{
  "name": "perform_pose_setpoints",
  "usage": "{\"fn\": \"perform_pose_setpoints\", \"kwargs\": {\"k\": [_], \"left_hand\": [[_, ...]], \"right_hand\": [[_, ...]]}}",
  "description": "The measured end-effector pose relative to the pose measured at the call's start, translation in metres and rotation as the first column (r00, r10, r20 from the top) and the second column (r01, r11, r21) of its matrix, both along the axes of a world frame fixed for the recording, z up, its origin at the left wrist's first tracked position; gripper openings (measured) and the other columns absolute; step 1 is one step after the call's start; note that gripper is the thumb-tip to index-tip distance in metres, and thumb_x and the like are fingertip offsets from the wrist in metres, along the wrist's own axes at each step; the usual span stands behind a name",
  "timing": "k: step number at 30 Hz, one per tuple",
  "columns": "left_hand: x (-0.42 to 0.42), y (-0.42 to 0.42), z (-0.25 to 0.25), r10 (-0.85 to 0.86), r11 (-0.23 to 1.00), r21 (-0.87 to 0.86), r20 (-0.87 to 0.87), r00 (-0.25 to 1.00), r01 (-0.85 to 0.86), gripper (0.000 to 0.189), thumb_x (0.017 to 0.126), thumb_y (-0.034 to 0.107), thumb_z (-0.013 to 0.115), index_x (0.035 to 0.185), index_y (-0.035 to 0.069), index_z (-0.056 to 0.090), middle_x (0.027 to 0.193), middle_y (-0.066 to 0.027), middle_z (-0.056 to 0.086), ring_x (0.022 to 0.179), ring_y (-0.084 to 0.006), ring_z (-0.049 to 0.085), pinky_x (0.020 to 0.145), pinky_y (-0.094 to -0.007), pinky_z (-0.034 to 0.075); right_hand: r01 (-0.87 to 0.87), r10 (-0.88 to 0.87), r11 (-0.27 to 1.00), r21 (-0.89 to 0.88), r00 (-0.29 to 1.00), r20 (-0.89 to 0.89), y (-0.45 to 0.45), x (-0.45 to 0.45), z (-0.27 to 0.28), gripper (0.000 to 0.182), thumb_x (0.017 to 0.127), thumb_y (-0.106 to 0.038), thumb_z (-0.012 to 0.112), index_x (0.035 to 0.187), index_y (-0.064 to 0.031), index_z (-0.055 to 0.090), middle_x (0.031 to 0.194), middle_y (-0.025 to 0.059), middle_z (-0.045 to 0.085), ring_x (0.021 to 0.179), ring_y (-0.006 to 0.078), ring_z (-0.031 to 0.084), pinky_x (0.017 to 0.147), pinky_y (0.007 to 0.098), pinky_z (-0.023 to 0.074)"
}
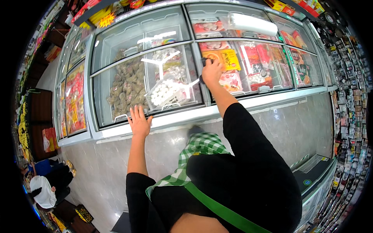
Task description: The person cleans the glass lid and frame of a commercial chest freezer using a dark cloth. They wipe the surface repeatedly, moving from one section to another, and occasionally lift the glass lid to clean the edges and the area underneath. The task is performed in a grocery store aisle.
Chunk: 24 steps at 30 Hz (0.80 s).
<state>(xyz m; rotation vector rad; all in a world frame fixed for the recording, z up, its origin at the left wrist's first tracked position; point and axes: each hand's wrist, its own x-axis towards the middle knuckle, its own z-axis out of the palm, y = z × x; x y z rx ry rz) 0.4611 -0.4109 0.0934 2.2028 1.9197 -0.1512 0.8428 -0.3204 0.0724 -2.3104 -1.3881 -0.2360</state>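
A chest freezer with sliding glass lids stands before me. My left hand (140, 121) lies flat, fingers spread, on its white front rim (172, 119) at the lower edge of the left glass lid (100, 87). My right hand (212, 73) is closed around a black handle (201, 79) near the metal divider between the lids. Beneath the left glass are brown wrapped lumps (126, 90) and a basket of white balls (163, 92). Right of my right hand, under glass, lie a yellow food package (230, 59) and red and pink packages (258, 56).
A roll of clear plastic bags (253, 24) lies on the rear glass. Another freezer section (75, 99) adjoins on the left. Packed shelves (349, 116) line the right side. A person in a white top (43, 190) is at lower left, near fruit crates (84, 213).
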Motion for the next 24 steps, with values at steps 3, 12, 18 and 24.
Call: {"fn": "perform_pose_setpoints", "kwargs": {"k": [3,12,18,24], "left_hand": [[0.024,-0.031,-0.002,0.035,0.995,0.095,0.069,0.997,-0.041,0.078,0.092,0.042,0.061,0.152,0.008,0.025,0.160,-0.0169,0.016,0.148,-0.0379,0.012,0.115,-0.0576,0.017],[0.163,-0.174,-0.039,0.169,0.966,0.155,0.224,0.960,-0.206,0.078,0.091,0.029,0.065,0.152,0.006,0.024,0.158,-0.0256,0.013,0.146,-0.0444,0.012,0.116,-0.0556,0.018],[0.315,-0.220,-0.069,0.237,0.963,0.016,0.425,0.874,-0.269,0.075,0.088,0.020,0.067,0.149,0.003,0.029,0.155,-0.0313,0.015,0.142,-0.0491,0.020,0.115,-0.0525,0.022],[0.368,-0.226,-0.044,0.272,0.959,-0.081,0.535,0.800,-0.272,0.063,0.089,0.018,0.067,0.142,0.001,0.039,0.152,-0.0304,0.024,0.136,-0.0471,0.033,0.108,-0.0461,0.036]], "right_hand": [[-0.153,0.153,0.988,0.001,0.988,-0.015,-0.019,0.012,-0.002,0.029,0.076,-0.013,0.069,0.104,-0.0116,0.062,0.120,0.0187,0.045,0.101,0.0422,0.049,0.082,0.0478,0.0527],[-0.734,0.561,0.623,-0.272,0.661,-0.499,-0.137,0.199,0.088,0.027,0.069,-0.008,0.070,0.096,-0.0063,0.071,0.094,0.0183,0.065,0.097,0.0369,0.060,0.084,0.0447,0.0487],[-0.547,0.482,0.797,-0.256,0.831,-0.276,-0.213,0.328,0.055,0.033,0.064,-0.013,0.082,0.093,-0.0103,0.067,0.097,0.0073,0.058,0.098,0.0317,0.056,0.083,0.0436,0.0497],[-0.442,0.440,0.897,-0.002,0.891,0.115,-0.155,0.383,0.030,0.023,0.071,-0.012,0.075,0.092,-0.0095,0.066,0.097,0.0079,0.058,0.096,0.0316,0.056,0.079,0.0421,0.0494]]}}
